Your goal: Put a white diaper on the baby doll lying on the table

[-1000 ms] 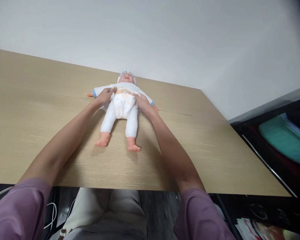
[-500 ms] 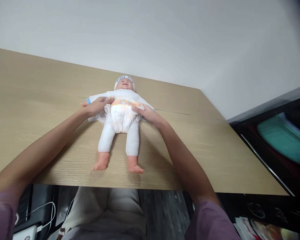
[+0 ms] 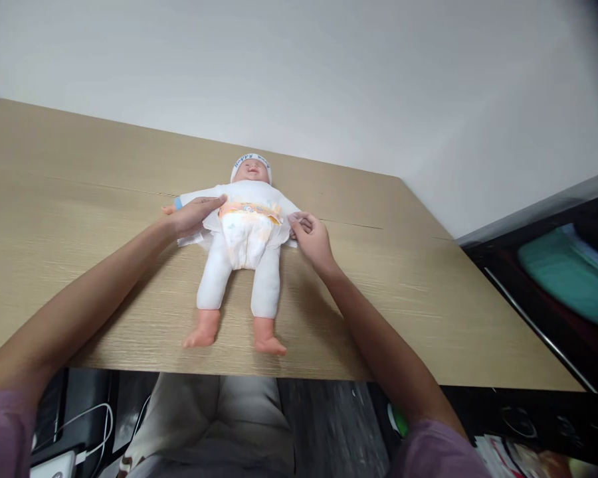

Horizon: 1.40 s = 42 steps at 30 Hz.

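A baby doll (image 3: pixel 210 275) in a white suit and lettered headband lies on its back, feet toward me. Around its hips is a white diaper (image 3: pixel 246 242) with an orange printed waistband, its side wings loose on both sides. My left hand (image 3: pixel 199 214) lies with outstretched fingers along the doll's side, fingertips touching the waist at the diaper's edge; its thumb is hidden. On the other side, my right hand (image 3: pixel 311 238) is closed in a pinch on the diaper's side wing, beside the doll's arm.
The doll lies on a wooden table (image 3: pixel 403 299) against a pale wall (image 3: pixel 299 79). Below the front edge are a white device with a cable (image 3: pixel 54 465) at left and papers (image 3: pixel 508 458) at right. A dark object with a teal surface (image 3: pixel 563 272) borders the table's right side.
My right hand has moved outward from the front of the diaper to its side wing and now pinches it. My left hand stays at the doll's side, its fingers a little straighter.
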{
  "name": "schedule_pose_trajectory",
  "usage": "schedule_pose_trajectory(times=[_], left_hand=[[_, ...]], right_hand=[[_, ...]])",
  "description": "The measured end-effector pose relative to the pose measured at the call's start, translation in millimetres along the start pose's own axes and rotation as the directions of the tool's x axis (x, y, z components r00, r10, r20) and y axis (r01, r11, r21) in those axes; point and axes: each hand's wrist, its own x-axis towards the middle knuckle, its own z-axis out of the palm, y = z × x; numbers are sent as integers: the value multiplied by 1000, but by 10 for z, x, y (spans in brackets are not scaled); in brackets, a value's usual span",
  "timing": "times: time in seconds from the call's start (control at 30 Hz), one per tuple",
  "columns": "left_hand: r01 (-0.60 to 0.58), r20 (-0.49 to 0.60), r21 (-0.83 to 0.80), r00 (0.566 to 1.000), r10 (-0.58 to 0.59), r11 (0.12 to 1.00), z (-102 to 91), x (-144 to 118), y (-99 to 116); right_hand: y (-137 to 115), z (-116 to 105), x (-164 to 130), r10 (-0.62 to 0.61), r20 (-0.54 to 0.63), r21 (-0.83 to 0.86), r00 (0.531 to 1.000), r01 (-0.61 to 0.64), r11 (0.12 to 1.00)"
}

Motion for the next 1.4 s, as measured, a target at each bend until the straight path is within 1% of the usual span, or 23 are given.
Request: schedule_pose_trajectory(times=[0.07, 0.13, 0.2, 0.27, 0.3, 0.33, 0.4, 0.43, 0.47, 0.5, 0.57, 0.6, 0.67, 0.77, 0.87, 0.93, 0.97, 1.03, 1.1, 1.2, 1.27, 1.33, 1.4], left_hand=[[4, -22, 59, 1000, -2, 998, -13, 12, -6], [8, -60, 151, 998, 1, 988, -54, 25, 17], [13, -108, 269, 994, 17, 963, -111, 35, 89], [13, -158, 413, 986, 58, 910, -139, 34, 220], [-3, -182, 494, 977, 107, 869, -122, 27, 305], [-38, -197, 577, 963, 185, 816, -75, 17, 399], [-151, -179, 724, 901, 395, 673, 115, -10, 587], [-219, -128, 777, 862, 490, 590, 253, -23, 668], [-286, -54, 811, 832, 552, 511, 409, -30, 732], [-346, 32, 827, 815, 578, 443, 571, -32, 774], [-422, 179, 838, 812, 555, 348, 870, -14, 787], [-426, 215, 849, 819, 531, 314, 988, 3, 760], [-381, 210, 885, 841, 499, 269, 1142, 43, 663], [-315, 165, 916, 860, 482, 248, 1193, 88, 502], [-296, 154, 926, 863, 482, 233, 1161, 102, 423], [-283, 149, 934, 865, 479, 220, 1157, 98, 416], [-278, 150, 937, 867, 476, 212, 1163, 95, 419], [-274, 155, 941, 871, 466, 200, 1181, 91, 427], [-271, 152, 941, 874, 461, 204, 1192, 94, 431], [-259, 123, 934, 879, 461, 246, 1181, 103, 423], [-263, 111, 922, 883, 456, 284, 1168, 106, 412], [-270, 109, 910, 888, 448, 313, 1163, 106, 402], [-266, 102, 905, 893, 438, 331, 1164, 103, 401]], right_hand=[[64, -109, -94, -101, -81, -104, 992, 92, 990], [104, -224, -188, -196, -97, -235, 976, 169, 957], [136, -306, -265, -246, -47, -361, 968, 213, 908], [168, -335, -315, -265, 37, -460, 964, 251, 852], [183, -331, -328, -269, 73, -497, 960, 269, 825], [198, -318, -335, -271, 99, -527, 958, 281, 802], [221, -279, -332, -257, 113, -571, 960, 275, 774], [229, -258, -327, -237, 104, -586, 966, 252, 770], [233, -240, -321, -205, 89, -597, 975, 217, 772], [233, -226, -315, -166, 70, -604, 984, 174, 778], [225, -209, -308, -84, 38, -601, 996, 90, 794], [218, -207, -306, -51, 32, -594, 998, 60, 802], [196, -213, -301, -13, 43, -579, 999, 35, 814], [148, -262, -277, 18, 85, -500, 996, 27, 866], [69, -346, -230, 52, 149, -259, 987, -12, 966], [-6, -370, -194, 37, 182, -120, 983, -16, 993], [-49, -356, -174, 19, 186, -88, 982, -3, 996], [-140, -261, -124, -25, 175, -72, 984, 38, 997], [-228, -86, -61, -61, 180, -73, 982, 76, 994], [-316, 215, 24, -93, 203, -99, 975, 115, 988], [-334, 344, 21, -113, 196, -115, 974, 138, 984], [-332, 373, -59, -164, 165, -114, 973, 184, 976], [-327, 314, -209, -263, 135, -125, 955, 280, 952]])
